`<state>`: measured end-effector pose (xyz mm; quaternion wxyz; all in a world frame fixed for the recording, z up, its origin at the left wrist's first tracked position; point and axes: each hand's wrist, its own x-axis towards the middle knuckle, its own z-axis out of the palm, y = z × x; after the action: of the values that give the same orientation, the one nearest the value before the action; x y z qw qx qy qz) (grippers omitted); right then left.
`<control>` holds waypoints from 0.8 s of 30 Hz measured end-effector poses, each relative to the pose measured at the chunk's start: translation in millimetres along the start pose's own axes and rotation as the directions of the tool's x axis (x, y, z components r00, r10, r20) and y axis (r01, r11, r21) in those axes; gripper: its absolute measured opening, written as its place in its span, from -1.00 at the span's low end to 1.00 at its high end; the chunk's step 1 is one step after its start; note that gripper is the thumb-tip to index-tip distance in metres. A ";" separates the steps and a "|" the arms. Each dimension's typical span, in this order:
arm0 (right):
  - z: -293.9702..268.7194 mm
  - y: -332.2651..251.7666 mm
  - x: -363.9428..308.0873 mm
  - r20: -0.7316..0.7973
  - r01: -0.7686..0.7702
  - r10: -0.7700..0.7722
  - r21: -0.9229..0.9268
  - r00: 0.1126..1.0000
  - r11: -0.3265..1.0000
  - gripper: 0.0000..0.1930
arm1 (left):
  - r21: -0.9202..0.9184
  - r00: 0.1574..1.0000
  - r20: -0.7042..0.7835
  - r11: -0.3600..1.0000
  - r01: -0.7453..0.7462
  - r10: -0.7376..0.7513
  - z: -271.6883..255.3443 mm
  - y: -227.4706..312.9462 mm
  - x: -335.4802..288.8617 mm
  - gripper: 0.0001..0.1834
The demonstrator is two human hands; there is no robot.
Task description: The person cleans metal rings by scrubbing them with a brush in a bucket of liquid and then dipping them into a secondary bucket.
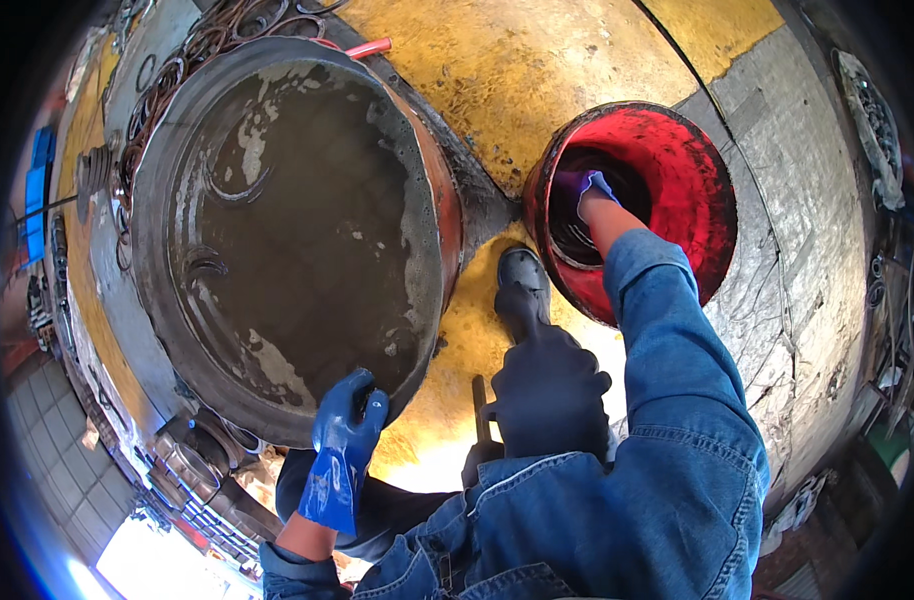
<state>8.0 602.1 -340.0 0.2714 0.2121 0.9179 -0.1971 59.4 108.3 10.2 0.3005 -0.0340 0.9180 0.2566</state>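
My left hand (347, 425), in a wet blue rubber glove, is at the near rim of a large round tub (155, 330) of murky grey-brown water. Its thumb and fingers are loosely curled with a gap between them, and nothing shows in it. Ring-shaped metal pieces (239, 190) show at the water's surface on the tub's left side. My right arm reaches down into a red bucket (685, 165) with a dirty, blackened rim. Inside, my right hand (585, 188), in a bluish-purple glove, is by dark rings (569, 240) at the bottom; its fingers are hidden.
Many rusty metal rings (182, 70) lie heaped beyond the tub's left side, near a red tube end (369, 47). My dark shoe (523, 268) stands between tub and bucket on the worn yellow floor (477, 80). Clutter lines the far right wall.
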 end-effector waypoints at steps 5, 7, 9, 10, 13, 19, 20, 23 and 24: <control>-18.0 -49.4 -1.0 0.068 -0.029 0.026 0.044 0.997 0.999 -0.58 | -0.002 0.999 -0.029 1.000 -0.022 0.022 0.7 -2.4 -2.9 -0.60; -22.5 -55.1 -3.8 0.083 -0.039 0.034 0.064 0.996 0.997 -0.58 | 0.013 0.999 -0.038 0.999 -0.037 0.037 3.1 -6.3 -1.5 -0.60; -22.5 -59.1 -8.6 0.099 -0.060 0.052 0.075 0.994 0.995 -0.59 | 0.017 0.999 -0.025 0.999 -0.033 0.034 2.8 -5.0 -2.1 -0.60; -24.2 -60.2 -10.4 0.106 -0.067 0.058 0.085 0.993 0.994 -0.59 | 0.021 0.999 -0.021 0.999 -0.032 0.033 2.2 -4.1 -2.0 -0.60; -34.2 -65.2 -18.0 0.135 -0.083 0.067 0.122 0.989 0.989 -0.59 | -0.010 0.999 -0.022 0.999 -0.050 0.049 4.7 -9.3 -1.4 -0.61; -90.7 -72.8 -74.4 0.265 -0.078 -0.019 0.351 0.964 0.933 -0.60 | -0.018 0.992 -0.054 0.993 -0.117 0.116 7.7 -23.1 -2.6 -0.62; -102.4 -67.4 -88.9 0.274 -0.067 -0.054 0.416 0.960 0.907 -0.60 | -0.040 0.992 -0.060 0.993 -0.112 0.110 7.6 -23.4 -3.4 -0.61; -147.5 -55.9 -142.2 0.148 0.093 -0.185 0.480 0.971 0.872 -0.71 | -0.160 0.989 -0.113 0.981 -0.112 0.095 12.5 -32.9 -6.9 -0.61; -170.1 -53.4 -167.7 0.086 0.149 -0.221 0.504 0.972 0.851 -0.74 | -0.177 0.990 -0.112 0.978 -0.108 0.089 14.3 -34.0 -4.5 -0.61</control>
<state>39.0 591.5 -97.4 0.2518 0.1706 0.8315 -0.4648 78.1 85.5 -12.3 0.2348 -0.0290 0.9055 0.3523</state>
